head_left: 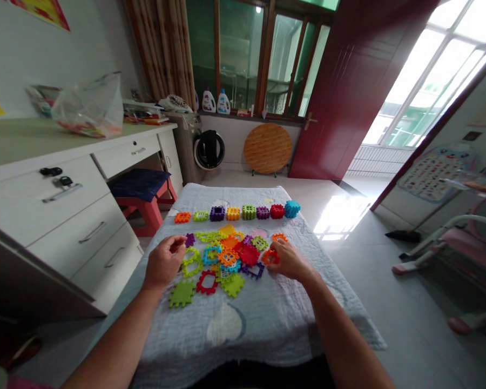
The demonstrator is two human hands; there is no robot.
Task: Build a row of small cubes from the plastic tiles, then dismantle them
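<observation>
My right hand (288, 260) has its thumb and fingers closed on an orange frame-shaped interlocking tile (270, 257) at the right of the pile. Just beyond it lies another orange tile (279, 237). My left hand (165, 262) is at the pile's left side with its fingers curled in. Whether anything is between them is hidden. Next to its fingertips is a purple tile (190, 239), and a lime frame tile (191, 262) lies close by. Loose tiles overlap between my hands, among them a red one (249, 254) and a flat green one (182, 293).
Behind the pile stands a row of tile stacks or blocks, from an orange one (182, 217) to a blue one (292, 209). A pale blue cloth (267, 324) covers the table. At left are a white desk (76, 216) and a red stool (148, 208).
</observation>
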